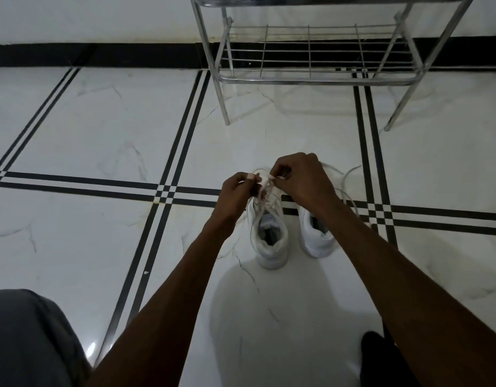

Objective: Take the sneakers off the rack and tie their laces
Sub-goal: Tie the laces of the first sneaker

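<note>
Two white sneakers stand side by side on the white tiled floor (101, 121), heels toward the person, near the front of the metal rack (311, 76), whose wire shelf holds nothing. Both hands work over the left sneaker (269, 236). The left hand (237, 195) has its fingers curled shut, pinching a white lace (259, 182) above the shoe's tongue. The right hand (302, 180) reaches across from the other side, its fingertips closed on the same lace just beside the left hand's grip. The right sneaker (316, 236) sits partly under the right forearm, its laces (350, 174) loose and trailing in loops on the floor beyond its toe.
</note>
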Action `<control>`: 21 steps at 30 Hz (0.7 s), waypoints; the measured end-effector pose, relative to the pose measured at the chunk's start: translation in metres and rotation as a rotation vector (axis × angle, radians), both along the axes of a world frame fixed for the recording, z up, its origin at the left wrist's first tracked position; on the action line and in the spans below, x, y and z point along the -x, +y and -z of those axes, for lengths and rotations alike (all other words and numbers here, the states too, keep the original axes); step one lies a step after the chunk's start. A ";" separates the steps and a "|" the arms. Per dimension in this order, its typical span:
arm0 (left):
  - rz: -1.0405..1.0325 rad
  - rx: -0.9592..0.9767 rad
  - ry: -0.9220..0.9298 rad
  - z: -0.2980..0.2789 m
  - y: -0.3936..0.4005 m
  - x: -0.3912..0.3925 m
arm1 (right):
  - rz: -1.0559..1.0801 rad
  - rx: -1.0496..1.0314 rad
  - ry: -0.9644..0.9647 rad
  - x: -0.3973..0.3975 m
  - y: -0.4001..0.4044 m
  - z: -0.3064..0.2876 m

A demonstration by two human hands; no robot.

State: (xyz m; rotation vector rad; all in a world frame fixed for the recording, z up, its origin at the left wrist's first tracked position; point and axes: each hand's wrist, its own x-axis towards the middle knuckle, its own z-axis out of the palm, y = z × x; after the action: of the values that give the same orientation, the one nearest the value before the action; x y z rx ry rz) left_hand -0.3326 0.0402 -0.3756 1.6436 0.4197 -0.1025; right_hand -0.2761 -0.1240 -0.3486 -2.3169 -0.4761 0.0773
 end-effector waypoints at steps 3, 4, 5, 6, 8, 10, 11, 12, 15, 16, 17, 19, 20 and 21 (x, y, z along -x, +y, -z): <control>0.063 -0.043 0.010 -0.005 -0.004 0.004 | 0.106 -0.253 0.106 0.006 0.004 0.008; 0.068 -0.067 0.012 -0.006 -0.003 0.005 | 0.158 -0.359 0.185 0.006 0.003 0.010; 0.060 -0.079 0.016 -0.004 -0.001 0.005 | 0.196 -0.457 0.265 0.005 0.001 0.011; 0.059 -0.088 0.030 -0.004 0.001 0.006 | 0.216 -0.537 0.332 0.004 0.000 0.013; 0.066 -0.078 0.059 0.000 0.005 0.008 | 0.222 -0.615 0.411 0.005 -0.001 0.014; 0.038 -0.011 0.060 0.001 0.004 0.009 | 0.218 -0.665 0.484 0.008 0.000 0.013; 0.014 0.047 0.046 -0.002 0.003 0.009 | 0.215 -0.695 0.525 0.009 0.001 0.011; -0.009 0.113 0.038 -0.003 0.001 0.008 | 0.210 -0.723 0.561 0.010 0.002 0.010; -0.108 0.229 0.037 -0.003 -0.001 0.005 | 0.182 -0.681 0.616 0.012 0.007 0.004; -0.148 0.219 0.047 -0.002 -0.002 0.003 | 0.176 -0.648 0.625 0.013 0.007 0.004; -0.206 0.204 0.060 0.000 -0.003 0.002 | 0.199 -0.621 0.641 0.012 0.005 0.007; -0.403 0.144 0.090 0.005 0.003 0.006 | 0.375 -0.595 0.673 0.005 -0.004 0.015; -0.521 0.104 0.116 0.011 0.009 0.012 | 0.494 -0.513 0.654 0.002 -0.012 0.021; -0.627 0.063 0.157 0.019 0.016 0.019 | 0.587 -0.339 0.586 0.000 -0.022 0.026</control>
State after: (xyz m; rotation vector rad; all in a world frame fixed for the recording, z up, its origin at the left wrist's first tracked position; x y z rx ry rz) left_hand -0.3511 0.0565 -0.3945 1.3816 1.0208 0.2245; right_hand -0.2766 -0.1456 -0.3748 -1.8919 0.4526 0.3466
